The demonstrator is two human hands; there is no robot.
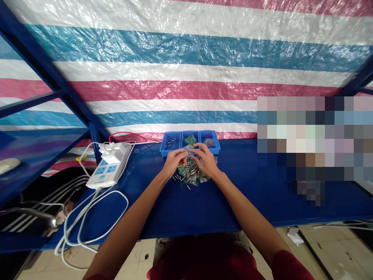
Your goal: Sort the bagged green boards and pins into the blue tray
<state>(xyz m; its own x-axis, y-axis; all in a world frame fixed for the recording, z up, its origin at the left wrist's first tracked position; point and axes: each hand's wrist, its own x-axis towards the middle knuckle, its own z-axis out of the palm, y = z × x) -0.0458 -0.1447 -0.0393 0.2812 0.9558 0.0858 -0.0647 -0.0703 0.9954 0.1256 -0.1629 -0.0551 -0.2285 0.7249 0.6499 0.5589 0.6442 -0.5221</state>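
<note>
- Hands, two: the left hand (175,161) is closed at the fingertips on one clear plastic bag (189,148); the right hand (207,160) has bent fingers at the bag's right edge, its grip not discernible. The bag lies between the hands, above the far part of the pin pile.
- Striped sheet (186,91), one: far side, in red, white and blue.
- Blue table (175,212), one: beneath the hands.
- Power strip (101,181), one: left, white with blue socket panels, adapters at its far end; any print too small to read.
- Blue trays (166,153), three, in a row just beyond the hands: left, a few metal pins; middle, green plastic; right, clear plastic.
- Metal pins (192,168): one overlapping pile, uncountable, on green plastic, just nearer than the fingertips; several more loose to its left.
</note>
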